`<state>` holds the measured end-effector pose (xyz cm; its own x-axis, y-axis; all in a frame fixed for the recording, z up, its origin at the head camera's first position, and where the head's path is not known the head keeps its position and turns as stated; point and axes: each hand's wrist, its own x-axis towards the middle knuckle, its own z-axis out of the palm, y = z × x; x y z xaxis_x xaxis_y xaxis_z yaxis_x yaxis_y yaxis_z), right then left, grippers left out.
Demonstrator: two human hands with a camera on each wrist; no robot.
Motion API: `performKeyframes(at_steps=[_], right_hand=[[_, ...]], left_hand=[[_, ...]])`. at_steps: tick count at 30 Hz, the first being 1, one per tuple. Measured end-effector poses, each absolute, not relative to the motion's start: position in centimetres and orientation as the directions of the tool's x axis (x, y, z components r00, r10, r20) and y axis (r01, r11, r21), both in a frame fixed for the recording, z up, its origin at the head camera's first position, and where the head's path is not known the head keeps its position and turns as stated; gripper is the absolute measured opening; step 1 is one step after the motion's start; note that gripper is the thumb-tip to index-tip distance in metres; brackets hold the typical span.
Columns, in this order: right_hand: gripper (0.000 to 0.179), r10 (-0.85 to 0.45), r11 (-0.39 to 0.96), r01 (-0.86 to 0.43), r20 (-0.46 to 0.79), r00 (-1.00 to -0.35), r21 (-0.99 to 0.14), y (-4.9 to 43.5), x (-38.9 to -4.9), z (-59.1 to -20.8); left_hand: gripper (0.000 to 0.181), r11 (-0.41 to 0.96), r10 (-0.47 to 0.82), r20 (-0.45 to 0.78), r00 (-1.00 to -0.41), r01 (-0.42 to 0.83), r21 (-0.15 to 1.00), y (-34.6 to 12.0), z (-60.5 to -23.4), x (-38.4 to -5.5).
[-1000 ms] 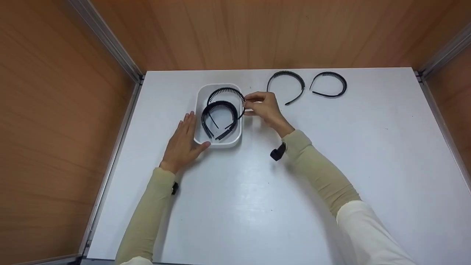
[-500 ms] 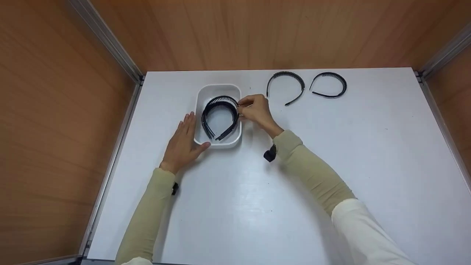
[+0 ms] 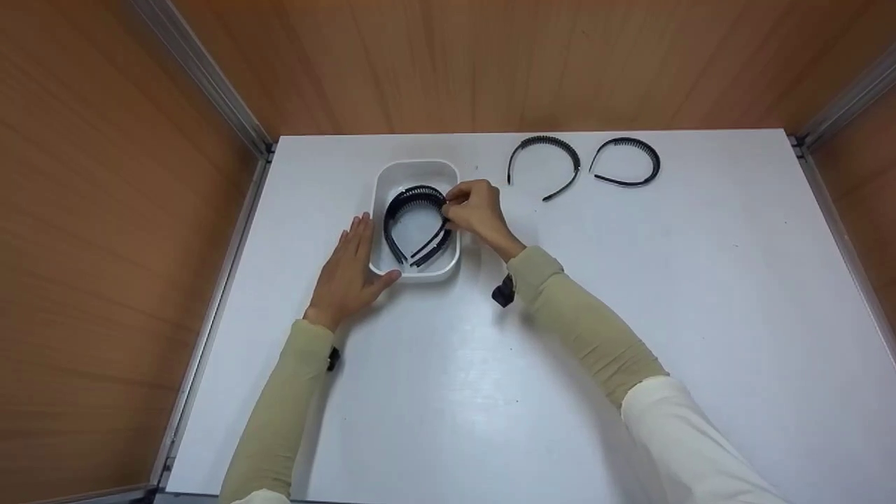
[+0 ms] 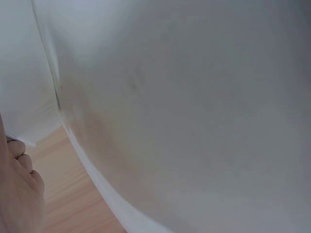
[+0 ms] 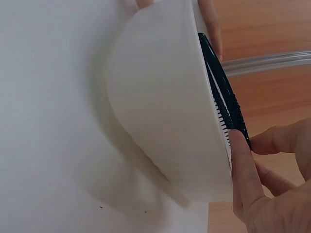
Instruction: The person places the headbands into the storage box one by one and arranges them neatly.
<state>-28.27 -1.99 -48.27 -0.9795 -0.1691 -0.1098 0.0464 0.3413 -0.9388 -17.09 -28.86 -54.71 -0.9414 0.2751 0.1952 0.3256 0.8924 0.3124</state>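
Observation:
A white plastic tub (image 3: 381,183) stands on the table with several black toothed headbands (image 3: 393,231) stacked inside. My right hand (image 3: 479,210) pinches one black headband (image 5: 218,73) between thumb and fingers at the tub's right rim. In the head view this headband lies over the stack, with one arm angled inward. My left hand (image 3: 344,273) lies flat along the tub's left side, fingers straight, thumb by the front corner. The left wrist view shows mostly the tub's pale wall (image 4: 184,121), with part of the hand (image 4: 22,189) at the left edge.
Two more black headbands lie on the white table (image 3: 630,315) to the right of the tub: one headband (image 3: 563,147) nearer, another headband (image 3: 654,157) farther right. Wooden panels (image 3: 532,70) close off the back and both sides.
My right hand has moved left and slightly down, bringing the pinched headband from the tub's upper right onto the stack. The left hand and the two headbands on the table have stayed put.

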Motion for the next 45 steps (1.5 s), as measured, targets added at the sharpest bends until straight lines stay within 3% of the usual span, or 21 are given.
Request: performKeyframes(at_steps=[8, 21, 45], right_hand=[[0.026, -0.174, 0.38, 0.053, -0.127, -0.976, -0.923, -2.47, -28.42, -48.05], [0.022, -0.254, 0.529, -0.202, 0.074, -0.964, -0.824, -2.65, -28.42, -48.06], [0.022, -0.304, 0.565, -0.291, 0.133, -0.943, -0.772, -2.63, -28.6, -47.84]], left_hand=[[0.109, 0.898, 0.266, 0.18, -0.947, 0.311, 0.31, -28.82, -54.62, -17.02], [0.109, 0.9, 0.254, 0.156, -0.955, 0.292, 0.322, -28.8, -54.65, -17.03], [0.109, 0.894, 0.262, 0.191, -0.946, 0.312, 0.322, -28.8, -54.61, -17.04]])
